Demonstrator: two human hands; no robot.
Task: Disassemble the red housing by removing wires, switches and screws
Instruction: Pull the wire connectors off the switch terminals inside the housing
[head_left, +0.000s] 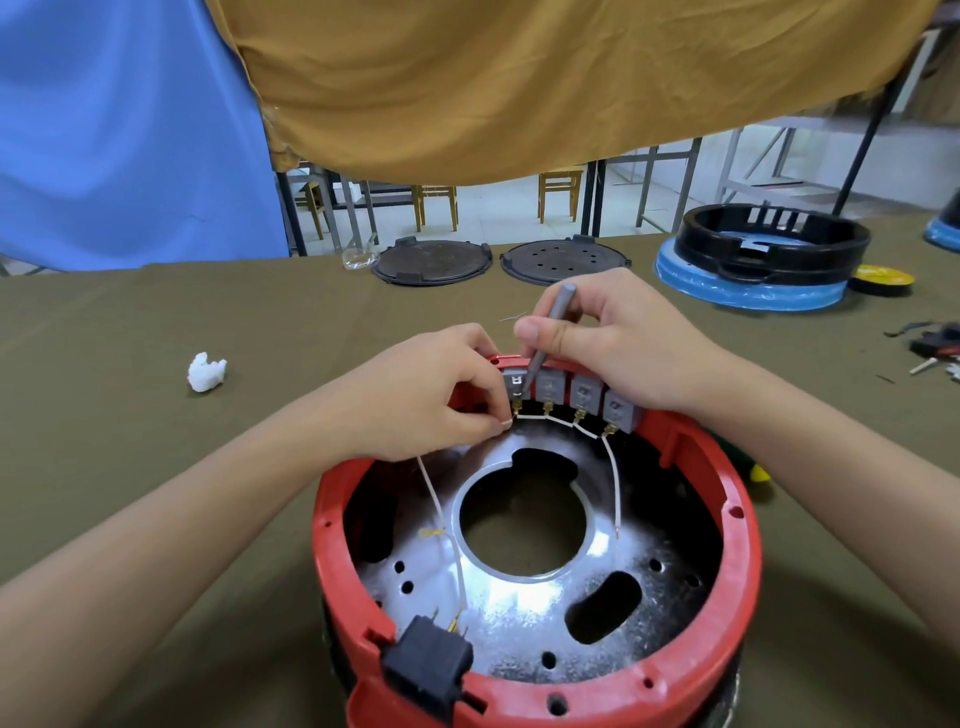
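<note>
The round red housing stands on the table in front of me, open side up, with a shiny metal plate inside. Several grey switches line its far inner wall, joined by white wires with brass terminals. My left hand pinches the terminal under the leftmost switch. A thin grey tool is gripped in my right hand, its tip against that same switch. A black plug socket sits on the near rim.
An olive cloth covers the table. A white wad lies at left. Two dark round lids sit at the far edge. A black and blue housing stands at right, with small loose parts near the right edge.
</note>
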